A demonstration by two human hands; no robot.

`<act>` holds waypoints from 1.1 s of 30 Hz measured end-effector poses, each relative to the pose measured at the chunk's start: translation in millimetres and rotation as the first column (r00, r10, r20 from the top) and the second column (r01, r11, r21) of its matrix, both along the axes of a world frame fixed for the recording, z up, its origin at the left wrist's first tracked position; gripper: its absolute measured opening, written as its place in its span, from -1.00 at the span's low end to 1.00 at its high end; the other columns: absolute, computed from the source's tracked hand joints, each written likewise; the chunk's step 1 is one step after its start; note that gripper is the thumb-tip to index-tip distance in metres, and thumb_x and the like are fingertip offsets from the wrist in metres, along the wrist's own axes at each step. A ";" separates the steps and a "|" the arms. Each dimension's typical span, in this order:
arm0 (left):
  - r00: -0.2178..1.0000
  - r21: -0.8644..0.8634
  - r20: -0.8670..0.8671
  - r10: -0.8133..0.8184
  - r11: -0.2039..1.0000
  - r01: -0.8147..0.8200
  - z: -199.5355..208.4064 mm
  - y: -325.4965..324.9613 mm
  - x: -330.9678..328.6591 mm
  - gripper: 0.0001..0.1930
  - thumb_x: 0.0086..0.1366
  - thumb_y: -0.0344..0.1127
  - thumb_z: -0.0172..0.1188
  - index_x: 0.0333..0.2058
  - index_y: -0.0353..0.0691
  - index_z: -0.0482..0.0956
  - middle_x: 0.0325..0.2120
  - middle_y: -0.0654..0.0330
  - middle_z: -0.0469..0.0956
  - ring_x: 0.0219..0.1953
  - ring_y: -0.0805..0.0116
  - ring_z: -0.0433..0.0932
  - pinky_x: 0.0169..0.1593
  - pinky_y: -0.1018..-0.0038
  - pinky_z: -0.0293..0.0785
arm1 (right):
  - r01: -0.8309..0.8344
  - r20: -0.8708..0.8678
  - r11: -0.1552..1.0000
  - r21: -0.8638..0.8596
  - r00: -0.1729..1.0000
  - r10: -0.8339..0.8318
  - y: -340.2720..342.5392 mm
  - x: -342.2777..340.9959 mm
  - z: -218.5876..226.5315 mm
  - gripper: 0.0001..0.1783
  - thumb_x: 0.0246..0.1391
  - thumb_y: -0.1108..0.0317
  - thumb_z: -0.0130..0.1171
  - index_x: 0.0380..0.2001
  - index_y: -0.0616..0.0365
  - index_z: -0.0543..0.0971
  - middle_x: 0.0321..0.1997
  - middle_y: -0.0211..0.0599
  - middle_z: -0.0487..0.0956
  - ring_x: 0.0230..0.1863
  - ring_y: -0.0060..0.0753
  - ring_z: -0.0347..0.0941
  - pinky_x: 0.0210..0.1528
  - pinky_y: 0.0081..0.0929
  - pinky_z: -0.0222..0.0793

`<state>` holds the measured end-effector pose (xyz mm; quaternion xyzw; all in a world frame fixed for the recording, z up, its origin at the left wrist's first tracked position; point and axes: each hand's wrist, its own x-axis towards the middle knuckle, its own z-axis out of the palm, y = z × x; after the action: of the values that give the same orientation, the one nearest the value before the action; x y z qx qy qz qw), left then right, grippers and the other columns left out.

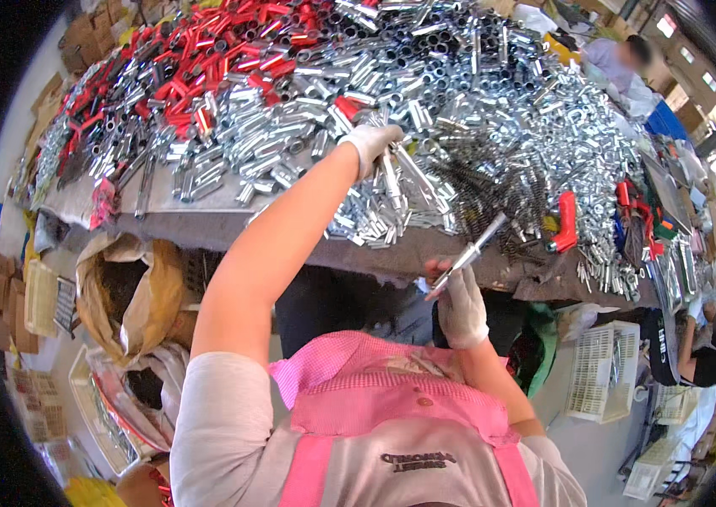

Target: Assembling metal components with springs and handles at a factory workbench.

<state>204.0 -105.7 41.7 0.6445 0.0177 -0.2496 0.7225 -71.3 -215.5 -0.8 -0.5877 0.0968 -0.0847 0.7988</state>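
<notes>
The right hand (pixel 463 308), in a white glove, is closed on a slim silver rod (pixel 478 248), fingers wrapped near its lower end. The rod's long axis runs diagonally, the far end pointing up and rightward, away from the body, toward dark springs (pixel 493 182) on the worktop (pixel 239 234). Most of its length extends beyond the fingers, at the near edge. The gloved left hand (pixel 370 148) reaches among silver tubes (pixel 277 139); whether it grips one, I cannot tell.
</notes>
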 end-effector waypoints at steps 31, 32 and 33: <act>0.982 -0.595 -0.058 0.181 0.783 -0.180 -11.5 40.4 -160.0 -0.79 0.24 -0.46 0.14 -0.15 -0.32 0.48 -0.42 0.28 0.50 -0.43 0.54 0.42 -0.38 0.64 0.42 | 0.063 0.296 0.981 -0.185 0.955 -0.006 -11.4 46.0 20.7 -0.73 0.28 0.29 -0.18 -0.24 0.27 0.44 -0.25 -0.18 0.50 -0.40 -0.56 0.38 -0.32 -0.60 0.33; 0.976 -0.652 -0.128 0.175 0.727 -0.216 -14.3 47.8 -156.7 -0.81 0.23 -0.45 0.15 -0.17 -0.31 0.48 -0.41 0.28 0.50 -0.42 0.54 0.42 -0.37 0.65 0.42 | 0.160 0.392 0.964 -0.211 0.918 -0.066 -13.3 44.0 21.3 -0.74 0.29 0.27 -0.20 -0.26 0.25 0.40 -0.25 -0.12 0.50 -0.41 -0.49 0.39 -0.35 -0.56 0.34; 0.967 -0.702 -0.196 0.163 0.665 -0.255 -17.2 54.2 -152.9 -0.83 0.23 -0.45 0.15 -0.19 -0.30 0.49 -0.40 0.28 0.50 -0.42 0.54 0.42 -0.36 0.66 0.43 | 0.258 0.487 0.939 -0.227 0.865 -0.120 -16.8 41.7 22.7 -0.74 0.29 0.26 -0.22 -0.27 0.23 0.37 -0.25 -0.05 0.49 -0.41 -0.41 0.39 -0.39 -0.51 0.35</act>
<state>51.1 -51.5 24.4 0.2866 0.0341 -0.1890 0.9386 -29.6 -232.2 21.9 -0.6463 -0.0534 -0.3147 0.6931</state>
